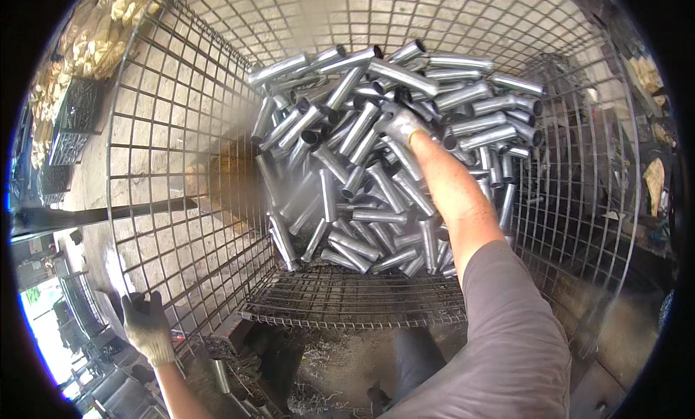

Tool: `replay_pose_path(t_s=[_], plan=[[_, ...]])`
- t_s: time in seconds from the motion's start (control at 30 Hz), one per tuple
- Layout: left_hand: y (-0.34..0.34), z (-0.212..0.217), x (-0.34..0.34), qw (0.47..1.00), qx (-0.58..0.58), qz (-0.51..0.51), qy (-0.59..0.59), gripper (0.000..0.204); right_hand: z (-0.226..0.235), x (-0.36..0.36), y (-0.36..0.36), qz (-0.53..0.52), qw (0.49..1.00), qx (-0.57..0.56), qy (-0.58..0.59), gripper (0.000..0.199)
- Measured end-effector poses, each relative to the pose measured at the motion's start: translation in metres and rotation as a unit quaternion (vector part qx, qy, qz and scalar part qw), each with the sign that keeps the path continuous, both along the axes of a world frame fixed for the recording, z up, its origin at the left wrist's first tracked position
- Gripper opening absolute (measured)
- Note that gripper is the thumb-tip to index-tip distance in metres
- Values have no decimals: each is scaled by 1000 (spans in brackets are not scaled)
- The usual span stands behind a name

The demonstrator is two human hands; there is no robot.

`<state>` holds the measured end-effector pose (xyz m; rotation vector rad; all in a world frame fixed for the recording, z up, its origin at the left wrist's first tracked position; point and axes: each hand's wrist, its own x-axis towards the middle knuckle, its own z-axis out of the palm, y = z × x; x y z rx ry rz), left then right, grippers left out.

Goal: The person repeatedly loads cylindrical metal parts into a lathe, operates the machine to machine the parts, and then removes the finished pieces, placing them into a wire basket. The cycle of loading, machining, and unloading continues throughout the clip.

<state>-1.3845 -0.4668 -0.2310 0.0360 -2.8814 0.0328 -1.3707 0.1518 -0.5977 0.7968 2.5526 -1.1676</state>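
Note:
A large heap of shiny metal tubes point(329, 194), many with a flared end, lies inside a wire mesh cage point(355, 319). My right arm stretches over the near side into the cage. At the upper middle of the heap is my right hand point(404, 123) in a pale glove with dark fingers, bent down among the tubes. What those fingers hold, if anything, is hidden. Far to the left, my left hand point(147, 326), in a similar glove with dark fingertips, is curled at the near left rim of the cage.
Tall mesh walls enclose the heap on every side. Outside the left wall a dark bar point(152, 210) points toward the cage. Loose tubes point(221, 375) lie low beside my left forearm. Pale pieces fill a stack point(87, 53) at the upper left. Below the cage, debris covers the floor point(329, 379).

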Motion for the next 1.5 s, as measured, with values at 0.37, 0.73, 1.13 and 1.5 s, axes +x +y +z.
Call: replay_pose_path(t_s=[0.37,0.73,1.13,1.5], plan=[[20,4,-4,998,-7,55,-21,32,-66,-45,-16,-32,997,-4,-69,65],[12,15,-3,979,-3,89,-182,80,197,129,-211,144,933,240,227,29],[-83,75,575,117,984,75,-109,104,450,509,-496,530,687,-138,478,28],[-337,127,906,365,907,148,149,50,526,724,-804,642,737,-212,-11,79]])
